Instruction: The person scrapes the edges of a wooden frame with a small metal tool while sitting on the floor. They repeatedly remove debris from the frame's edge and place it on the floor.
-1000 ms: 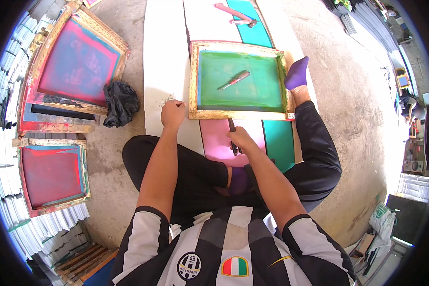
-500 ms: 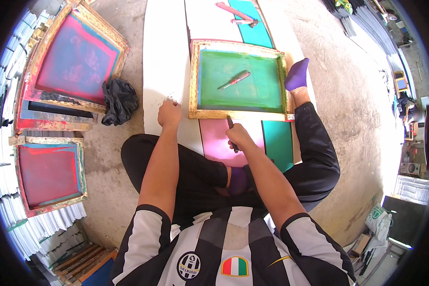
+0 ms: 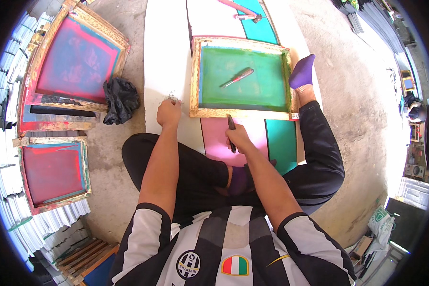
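Note:
In front of me lies a wooden screen-printing frame (image 3: 243, 113) with green mesh. A screwdriver (image 3: 237, 77) with a reddish-grey handle rests on that mesh. My right hand (image 3: 239, 137) is closed around a slim dark tool, which looks like pliers (image 3: 231, 123); its tip points at the frame's near rail. My left hand (image 3: 169, 113) is held over the white board, left of the frame, fingers pinched together. Small dark bits (image 3: 172, 97) lie by its fingertips. Whatever those fingers hold is too small to make out.
A red-handled hammer (image 3: 243, 10) lies beyond the frame. My purple-socked foot (image 3: 302, 71) touches the frame's right side. On the left stand other screen frames (image 3: 57, 101) with reddish mesh, a crumpled black plastic bag (image 3: 121, 101) and stacked sheets (image 3: 5, 181).
The whole view has shifted slightly, with the frame and foot a little farther right in the picture. Both hands keep nearly the same place and grip.

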The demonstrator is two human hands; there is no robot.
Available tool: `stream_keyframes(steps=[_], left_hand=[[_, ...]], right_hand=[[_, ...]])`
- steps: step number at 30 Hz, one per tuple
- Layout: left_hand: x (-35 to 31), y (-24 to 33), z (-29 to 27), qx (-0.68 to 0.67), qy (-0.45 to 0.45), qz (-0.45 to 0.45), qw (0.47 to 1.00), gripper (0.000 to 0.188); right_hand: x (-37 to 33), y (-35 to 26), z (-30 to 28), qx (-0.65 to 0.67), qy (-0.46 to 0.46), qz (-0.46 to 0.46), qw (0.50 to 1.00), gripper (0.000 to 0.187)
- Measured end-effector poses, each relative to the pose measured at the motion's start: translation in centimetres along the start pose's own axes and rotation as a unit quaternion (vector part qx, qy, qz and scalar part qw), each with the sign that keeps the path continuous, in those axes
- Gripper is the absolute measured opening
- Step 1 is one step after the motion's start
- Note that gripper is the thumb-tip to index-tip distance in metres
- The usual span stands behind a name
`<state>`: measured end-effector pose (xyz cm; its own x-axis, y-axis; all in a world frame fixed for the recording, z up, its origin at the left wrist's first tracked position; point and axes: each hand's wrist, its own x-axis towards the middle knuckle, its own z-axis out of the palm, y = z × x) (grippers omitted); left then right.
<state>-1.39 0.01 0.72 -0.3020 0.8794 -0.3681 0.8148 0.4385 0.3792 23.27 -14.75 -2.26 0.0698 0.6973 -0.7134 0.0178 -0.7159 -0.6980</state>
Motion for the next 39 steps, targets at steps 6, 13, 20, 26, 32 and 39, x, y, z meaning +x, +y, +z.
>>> stream_keyframes(steps=[6,13,20,26,32,39], left_hand=[[-0.2,-0.5,0.2,-0.015,0.021,0.017,1.0,0.036],[-1.3,0.7,0.8,-0.13,-0.006,0.181,0.975,0.032],[-4.7,1.5,0.5,-0.116,-0.154,0.43,0.882,0.022],[-5.0,1.6,0.7,-0.026,-0.095,0.48,0.872,0.017],[-4.6,1.3,1.2,-0.037,-0.061,0.442,0.894,0.016],[-1.2,-0.2,0.6,-0.054,0.015,0.154,0.986,0.021]], right_hand=[[0.1,-0.4,-1.6,0.15,-0.131,0.073,0.977,0.014],[-1.5,-1.0,-1.4,0.132,-0.154,0.05,0.978,0.014],[-1.9,-3.6,2.0,0.059,-0.146,0.025,0.987,0.019],[-2.6,-4.8,2.7,0.015,-0.156,0.014,0.988,0.026],[-3.7,-4.0,1.6,0.031,-0.151,0.013,0.988,0.031],[-2.3,-2.0,-0.8,-0.03,0.013,0.033,0.999,0.021]])
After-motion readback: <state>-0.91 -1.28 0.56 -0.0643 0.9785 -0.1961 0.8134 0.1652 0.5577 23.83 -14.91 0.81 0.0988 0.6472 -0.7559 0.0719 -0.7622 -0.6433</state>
